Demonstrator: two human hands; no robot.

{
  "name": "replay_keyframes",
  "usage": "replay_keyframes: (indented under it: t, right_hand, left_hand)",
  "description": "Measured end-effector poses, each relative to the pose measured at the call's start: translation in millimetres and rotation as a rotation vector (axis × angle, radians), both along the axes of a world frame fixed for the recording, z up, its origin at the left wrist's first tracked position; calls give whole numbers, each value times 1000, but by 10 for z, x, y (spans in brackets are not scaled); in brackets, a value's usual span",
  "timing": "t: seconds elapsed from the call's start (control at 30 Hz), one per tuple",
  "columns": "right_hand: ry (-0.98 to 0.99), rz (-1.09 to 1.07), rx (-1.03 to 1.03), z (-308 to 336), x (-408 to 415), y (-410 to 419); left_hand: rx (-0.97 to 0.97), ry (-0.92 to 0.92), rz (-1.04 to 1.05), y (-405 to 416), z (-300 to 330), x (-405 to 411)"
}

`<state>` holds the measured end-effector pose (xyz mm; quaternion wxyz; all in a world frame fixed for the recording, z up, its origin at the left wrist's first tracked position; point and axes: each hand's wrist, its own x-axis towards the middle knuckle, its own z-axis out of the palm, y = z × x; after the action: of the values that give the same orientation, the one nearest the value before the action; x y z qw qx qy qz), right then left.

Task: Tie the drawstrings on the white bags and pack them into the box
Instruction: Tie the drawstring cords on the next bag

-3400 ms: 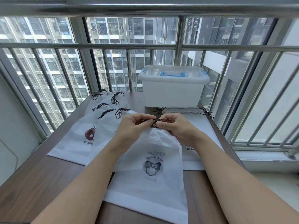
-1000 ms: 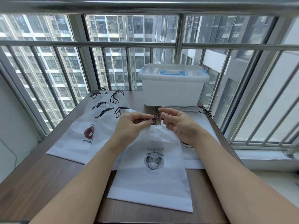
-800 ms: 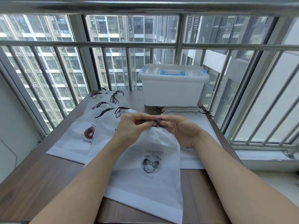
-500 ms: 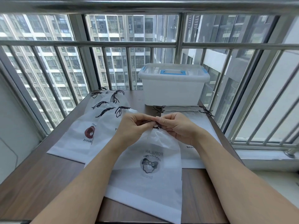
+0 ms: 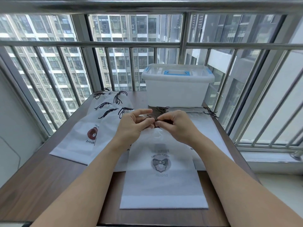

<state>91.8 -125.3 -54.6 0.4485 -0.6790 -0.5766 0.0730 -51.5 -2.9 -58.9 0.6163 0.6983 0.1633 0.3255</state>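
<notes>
Knotting is the step in hand: the left hand (image 5: 133, 126) and right hand (image 5: 177, 126) meet over the gathered mouth of the front bag (image 5: 162, 174), each with fingertips curled in a pinch on the dark drawstring (image 5: 151, 119), a small loop of cord showing between them. The bag lies flat on the table (image 5: 41, 181), its printed side up and its bottom edge near the person. A fan of other bags (image 5: 85, 136) lies to the left with cords loose at their tops, and one more bag (image 5: 208, 128) lies under and behind the right hand. The box (image 5: 177, 90) stands at the far edge of the table, well apart from the hands, lid on. No bag looks packed yet, so the task seems early. The next move likely calls for drawing the cord ends apart to cinch the knot snug against the mouth, then taking off the lid before this bag can go in
</notes>
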Motion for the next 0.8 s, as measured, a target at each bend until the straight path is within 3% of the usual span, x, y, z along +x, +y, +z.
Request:
replay_keyframes:
  t: [0.27,0.47,0.8]
  right_hand:
    - [504,51,74,1,-26,0]
    - [706,100,87,-23,-36,19]
    - [552,88,35,-34,-131,43]
  left_hand:
    - [-65,-24,-54,22,8,-11]
    - [-26,11,-63,66,-18,-29]
    - [77,17,-9,-36,-40,18]
